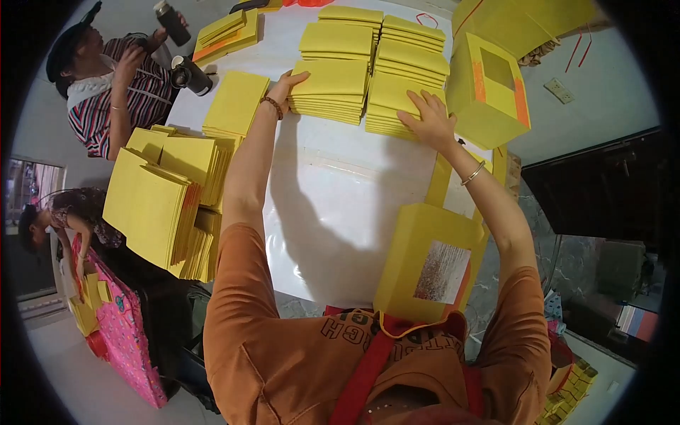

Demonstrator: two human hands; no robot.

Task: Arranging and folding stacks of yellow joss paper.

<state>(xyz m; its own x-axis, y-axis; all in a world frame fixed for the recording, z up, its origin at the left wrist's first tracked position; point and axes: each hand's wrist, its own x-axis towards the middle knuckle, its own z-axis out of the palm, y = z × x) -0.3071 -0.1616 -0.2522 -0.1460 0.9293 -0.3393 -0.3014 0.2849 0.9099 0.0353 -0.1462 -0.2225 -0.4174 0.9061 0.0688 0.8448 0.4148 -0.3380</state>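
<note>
My left hand (pixel 283 93) rests at the left edge of a stack of flat yellow folded paper pieces (pixel 329 79), its fingers stretched over the top corner. On the neighbouring stack (pixel 397 95) lies my right hand (pixel 431 120), fingers spread across its near right corner. The two stacks stand side by side at the front of two rows running away from me. What the pieces are I cannot tell for certain; they look like folded bags or envelopes. Neither hand lifts anything. A beaded bracelet circles my left wrist, a metal bangle my right.
Loose yellow stacks (pixel 152 205) pile up at the left table edge. Yellow boxes with window panels stand at right, one far (pixel 489 88), one near (pixel 432 262). Across the table a person holds a dark flask (pixel 172 23). Another bends over a pink-covered table (pixel 124 326).
</note>
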